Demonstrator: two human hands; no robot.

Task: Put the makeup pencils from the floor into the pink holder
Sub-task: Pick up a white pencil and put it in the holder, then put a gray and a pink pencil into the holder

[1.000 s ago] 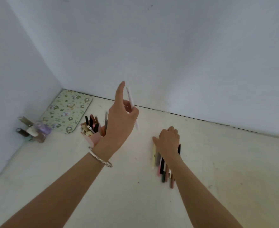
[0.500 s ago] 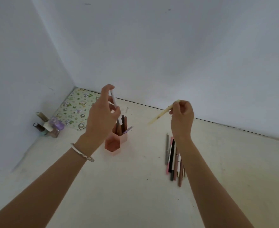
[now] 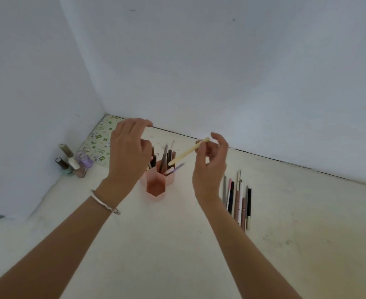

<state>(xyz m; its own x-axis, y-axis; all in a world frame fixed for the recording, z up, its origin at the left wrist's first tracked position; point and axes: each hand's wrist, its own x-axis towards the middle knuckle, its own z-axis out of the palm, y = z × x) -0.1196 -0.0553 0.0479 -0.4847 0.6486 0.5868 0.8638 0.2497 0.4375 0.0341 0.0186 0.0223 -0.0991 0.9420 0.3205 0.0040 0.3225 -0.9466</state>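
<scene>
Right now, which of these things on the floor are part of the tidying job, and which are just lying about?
Part of the job:
pink holder
cream pencil held in the right hand
row of pencils on the floor
left hand, open above the holder

Just lying about:
nail polish bottles
patterned mat

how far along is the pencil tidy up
Partway. Done: several pencils already stand in the pink holder. In hand: the right hand pinches a cream pencil, its lower tip above the holder's mouth; the left hand hovers open beside the holder, holding nothing visible. Left: a row of pencils lies on the floor to the right.
</scene>
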